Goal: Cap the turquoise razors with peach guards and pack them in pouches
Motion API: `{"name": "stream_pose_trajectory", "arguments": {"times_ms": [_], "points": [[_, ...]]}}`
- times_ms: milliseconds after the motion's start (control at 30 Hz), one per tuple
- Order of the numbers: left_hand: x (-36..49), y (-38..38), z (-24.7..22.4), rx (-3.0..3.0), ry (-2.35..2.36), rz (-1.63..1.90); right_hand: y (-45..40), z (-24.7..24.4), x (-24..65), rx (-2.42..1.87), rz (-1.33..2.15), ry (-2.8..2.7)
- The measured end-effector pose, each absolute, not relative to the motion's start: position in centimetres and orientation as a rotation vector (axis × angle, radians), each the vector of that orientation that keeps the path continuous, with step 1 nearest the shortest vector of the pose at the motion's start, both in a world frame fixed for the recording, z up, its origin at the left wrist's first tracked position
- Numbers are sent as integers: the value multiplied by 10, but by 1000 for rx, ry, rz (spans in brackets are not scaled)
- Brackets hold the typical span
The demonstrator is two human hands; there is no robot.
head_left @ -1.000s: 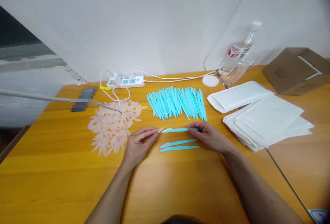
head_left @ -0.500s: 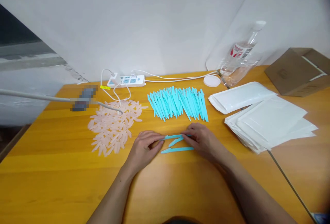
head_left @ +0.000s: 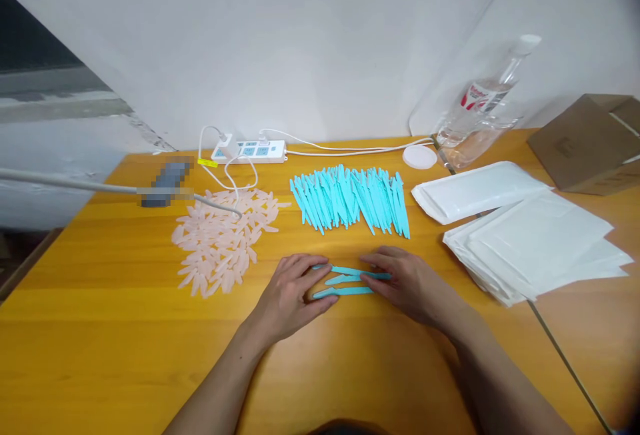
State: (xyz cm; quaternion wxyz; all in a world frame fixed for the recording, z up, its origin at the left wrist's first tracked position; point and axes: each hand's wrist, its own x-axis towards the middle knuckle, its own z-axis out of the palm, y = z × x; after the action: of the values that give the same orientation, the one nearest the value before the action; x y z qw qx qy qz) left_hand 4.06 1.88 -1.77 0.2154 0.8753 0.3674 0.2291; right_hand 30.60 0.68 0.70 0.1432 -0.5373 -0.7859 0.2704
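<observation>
Three slim turquoise sticks (head_left: 350, 291) lie roughly side by side on the wooden table between my hands. My left hand (head_left: 295, 291) has its thumb and fingers spread around their left ends, fingertips on the far stick and thumb at the near one. Over the right ends is my right hand (head_left: 407, 281), its thumb and fingers closed on the turquoise sticks. Beyond my hands, a long row of turquoise sticks (head_left: 370, 198) is heaped together. A loose pile of pale pink pieces (head_left: 220, 241) spreads to the left.
White packets (head_left: 530, 241) are stacked at the right, near a brown box (head_left: 585, 145). By the wall stand a clear bottle (head_left: 483, 98), a round white lid (head_left: 420, 157) and a power strip (head_left: 263, 151) with cables. A blurred dark object (head_left: 167, 183) lies left.
My left thumb has moved down to the near stick, opening that hand wider. The far and middle sticks now lie closer to parallel. The view has shifted slightly.
</observation>
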Motion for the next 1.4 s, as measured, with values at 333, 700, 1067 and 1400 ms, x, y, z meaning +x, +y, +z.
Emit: {"name": "stream_pose_trajectory", "arguments": {"times_ms": [333,700,1067,1400], "points": [[30,18,-10,2548,1062,575,12,-2,314,-1526,706,-2304],[30,18,-31,2653,912,403,4,1,304,-1314,767,-2336],[22,25,-15,2391,1104,817,116,12,242,-2073,454,-1926],[-55,48,0,2305,1550,831,100,30,272,-1884,759,-1792]]}}
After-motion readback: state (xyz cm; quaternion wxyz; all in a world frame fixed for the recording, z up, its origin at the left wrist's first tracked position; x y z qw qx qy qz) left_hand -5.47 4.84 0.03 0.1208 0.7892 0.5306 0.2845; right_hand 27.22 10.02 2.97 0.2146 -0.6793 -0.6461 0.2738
